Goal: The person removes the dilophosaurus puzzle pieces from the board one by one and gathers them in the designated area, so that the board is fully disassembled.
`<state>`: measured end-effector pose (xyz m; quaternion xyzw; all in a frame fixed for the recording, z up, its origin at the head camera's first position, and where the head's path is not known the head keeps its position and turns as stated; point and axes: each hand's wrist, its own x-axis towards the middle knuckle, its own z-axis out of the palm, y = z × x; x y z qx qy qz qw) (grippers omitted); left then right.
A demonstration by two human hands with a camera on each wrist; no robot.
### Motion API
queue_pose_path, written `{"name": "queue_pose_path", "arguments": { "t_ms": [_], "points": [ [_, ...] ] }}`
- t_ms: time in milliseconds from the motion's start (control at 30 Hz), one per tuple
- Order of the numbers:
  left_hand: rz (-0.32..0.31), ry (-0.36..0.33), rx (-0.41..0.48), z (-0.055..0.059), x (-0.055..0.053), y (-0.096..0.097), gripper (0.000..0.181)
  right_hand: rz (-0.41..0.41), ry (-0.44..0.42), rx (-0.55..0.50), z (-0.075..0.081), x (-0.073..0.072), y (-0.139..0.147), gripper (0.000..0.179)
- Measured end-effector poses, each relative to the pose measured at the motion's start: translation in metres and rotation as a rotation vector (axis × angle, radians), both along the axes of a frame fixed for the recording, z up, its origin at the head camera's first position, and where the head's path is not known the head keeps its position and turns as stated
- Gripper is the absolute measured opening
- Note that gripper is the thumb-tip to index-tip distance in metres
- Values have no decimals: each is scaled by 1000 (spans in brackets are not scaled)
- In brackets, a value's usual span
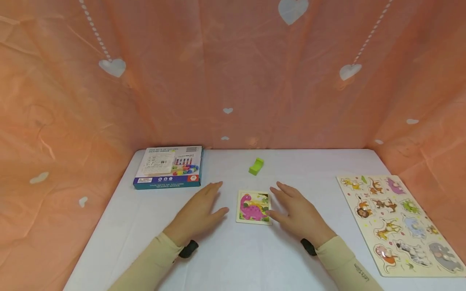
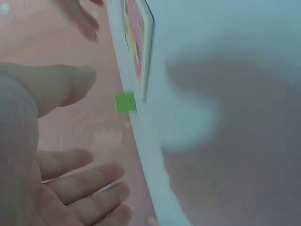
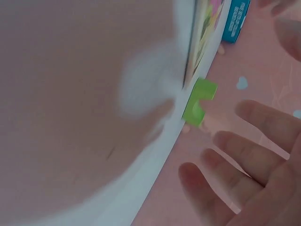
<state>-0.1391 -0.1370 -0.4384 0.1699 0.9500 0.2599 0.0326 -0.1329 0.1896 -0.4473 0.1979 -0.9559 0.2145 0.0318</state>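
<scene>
Two bare hands above a white table, one at either side of a small square dinosaur picture. The picture, a pink dinosaur within a pale border, lies flat on the table between the hands. The left hand is empty, its fingers extended and its thumb held apart, just beside the picture's left edge. The right hand is likewise empty, with fingers extended and separated; its thumb overlaps the right edge of the picture in the head view, though whether it touches the surface cannot be told from this angle. Beyond the picture, toward the far edge, lies a bright green block, whose curved notch is seen in the right wrist view. At the far left rests a printed box with a blue-green side. At the right lies a board of animal figures, among them a lion, a zebra and an elephant. Light sleeves cover the forearms. An orange-pink cloth with pale hearts rises behind the table.
</scene>
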Motion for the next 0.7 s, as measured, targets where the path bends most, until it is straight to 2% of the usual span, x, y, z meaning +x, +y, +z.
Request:
{"name": "queue_pose_path", "arguments": {
  "t_ms": [167, 300, 500, 700],
  "points": [
    [-50, -24, 29, -5, -11, 30, 63, 27, -31, 4, -3, -10, -19, 66],
    [-75, -22, 40, -13, -20, 46, 60, 47, -78, 4, -5, -16, -28, 61],
    [-72, -14, 15, -21, -27, 57, 59, 90, -111, -6, -8, -21, -34, 57],
    [-53, -38, -13, -20, -27, 59, 58, 98, -130, 5, -9, -20, -37, 56]
  ]
}}
